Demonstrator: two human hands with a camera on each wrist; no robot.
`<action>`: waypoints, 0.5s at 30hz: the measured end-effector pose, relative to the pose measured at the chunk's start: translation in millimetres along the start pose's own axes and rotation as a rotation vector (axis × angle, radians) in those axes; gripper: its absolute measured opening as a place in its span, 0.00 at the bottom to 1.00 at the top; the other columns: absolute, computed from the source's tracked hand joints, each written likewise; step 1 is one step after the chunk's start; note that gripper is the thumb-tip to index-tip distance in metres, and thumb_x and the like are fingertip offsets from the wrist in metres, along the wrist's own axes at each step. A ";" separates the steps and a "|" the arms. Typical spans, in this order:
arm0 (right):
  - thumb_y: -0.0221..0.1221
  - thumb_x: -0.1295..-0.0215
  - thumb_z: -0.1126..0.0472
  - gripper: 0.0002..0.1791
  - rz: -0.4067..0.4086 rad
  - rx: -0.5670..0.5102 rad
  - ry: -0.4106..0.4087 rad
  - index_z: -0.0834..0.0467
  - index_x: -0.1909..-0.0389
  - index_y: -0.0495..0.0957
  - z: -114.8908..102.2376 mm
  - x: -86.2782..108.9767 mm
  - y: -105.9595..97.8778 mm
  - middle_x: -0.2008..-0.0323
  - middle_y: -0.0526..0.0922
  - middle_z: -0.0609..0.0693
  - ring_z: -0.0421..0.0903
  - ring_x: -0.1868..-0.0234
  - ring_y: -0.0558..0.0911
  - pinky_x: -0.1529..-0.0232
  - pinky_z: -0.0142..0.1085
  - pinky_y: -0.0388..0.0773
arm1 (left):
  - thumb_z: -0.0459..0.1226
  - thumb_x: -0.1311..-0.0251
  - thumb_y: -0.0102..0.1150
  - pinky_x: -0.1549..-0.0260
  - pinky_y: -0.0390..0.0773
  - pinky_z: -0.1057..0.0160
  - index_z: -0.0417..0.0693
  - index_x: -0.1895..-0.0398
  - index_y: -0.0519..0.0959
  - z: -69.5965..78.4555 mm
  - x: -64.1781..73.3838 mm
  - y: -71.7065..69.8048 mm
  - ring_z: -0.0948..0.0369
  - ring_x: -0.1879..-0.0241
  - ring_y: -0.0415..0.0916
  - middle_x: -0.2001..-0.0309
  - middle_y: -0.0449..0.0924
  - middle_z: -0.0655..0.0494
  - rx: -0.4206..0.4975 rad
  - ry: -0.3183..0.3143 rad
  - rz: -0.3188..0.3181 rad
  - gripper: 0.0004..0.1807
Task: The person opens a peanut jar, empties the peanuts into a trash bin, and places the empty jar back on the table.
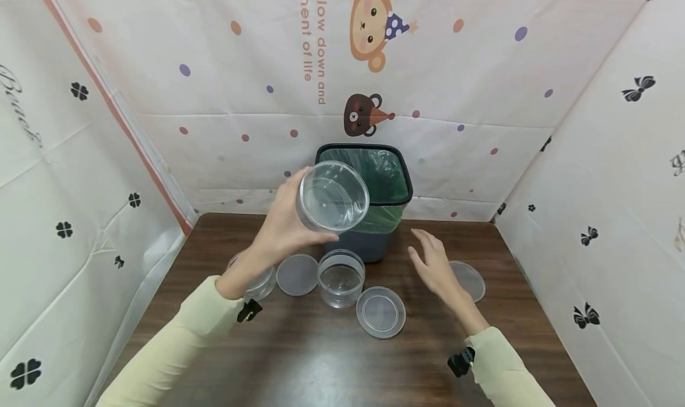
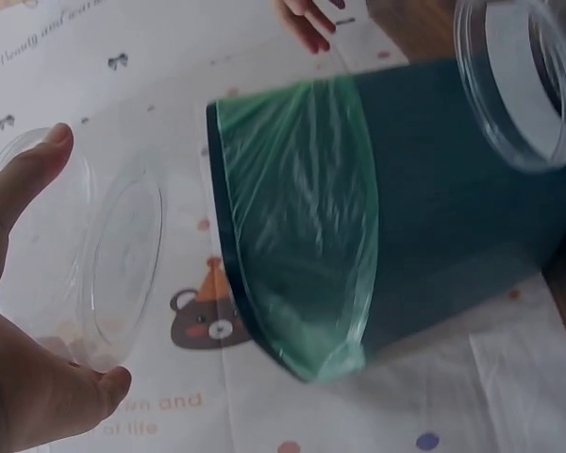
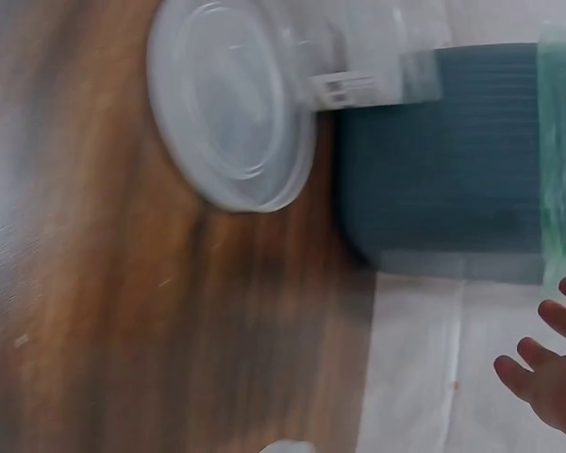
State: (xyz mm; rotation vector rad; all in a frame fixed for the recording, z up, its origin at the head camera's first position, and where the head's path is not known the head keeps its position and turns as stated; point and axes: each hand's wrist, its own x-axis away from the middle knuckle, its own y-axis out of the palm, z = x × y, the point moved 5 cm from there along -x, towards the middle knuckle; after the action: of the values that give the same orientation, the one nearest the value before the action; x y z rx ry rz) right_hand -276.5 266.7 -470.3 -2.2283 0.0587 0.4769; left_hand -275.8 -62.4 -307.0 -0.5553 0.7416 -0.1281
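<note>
My left hand [image 1: 280,222] grips a clear round plastic tub [image 1: 334,196] by its side, thumb below and fingers above. The tub is raised and tilted, overlapping the near rim of a dark bin [image 1: 355,246] lined with a green bag [image 1: 382,219]. In the left wrist view the thumb and a fingertip show at the wall of the tub [image 2: 123,255]. My right hand [image 1: 436,267] hovers over the table right of the bin, holding nothing, with fingers spread in the right wrist view. A second clear tub [image 1: 341,282] stands upright before the bin.
A third clear tub [image 1: 262,285] is partly hidden behind the left forearm. Flat round lids lie on the brown table [image 1: 289,359]: a left lid [image 1: 297,274], a front lid [image 1: 381,313] and a right lid [image 1: 471,281]. Printed white cloth [image 1: 214,157] hangs around the table.
</note>
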 end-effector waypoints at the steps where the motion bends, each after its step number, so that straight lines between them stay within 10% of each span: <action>1: 0.50 0.21 0.56 0.29 -0.008 0.013 -0.001 0.65 0.26 0.63 2.0 3.5 0.7 0.28 0.64 0.65 0.68 0.27 0.59 0.29 0.64 0.56 | 0.45 0.78 0.91 0.37 0.67 0.43 0.49 0.23 0.60 1.3 3.8 3.4 0.50 0.35 0.66 0.29 0.67 0.50 0.015 0.007 -0.009 0.71; 15: 0.49 0.20 0.51 0.32 -0.050 0.115 0.090 0.68 0.26 0.61 34.2 47.5 -12.8 0.28 0.60 0.70 0.73 0.28 0.56 0.32 0.69 0.54 | 0.44 0.83 0.92 0.36 0.72 0.50 0.49 0.24 0.61 -15.0 60.7 81.7 0.53 0.36 0.72 0.32 0.71 0.51 0.158 -0.106 -0.133 0.72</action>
State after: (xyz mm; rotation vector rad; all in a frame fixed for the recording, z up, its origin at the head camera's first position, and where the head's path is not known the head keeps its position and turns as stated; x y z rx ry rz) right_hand -240.8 306.3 -497.7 -2.1327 0.0758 0.3381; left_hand -247.8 -17.8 -395.4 -0.4572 0.5853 -0.2764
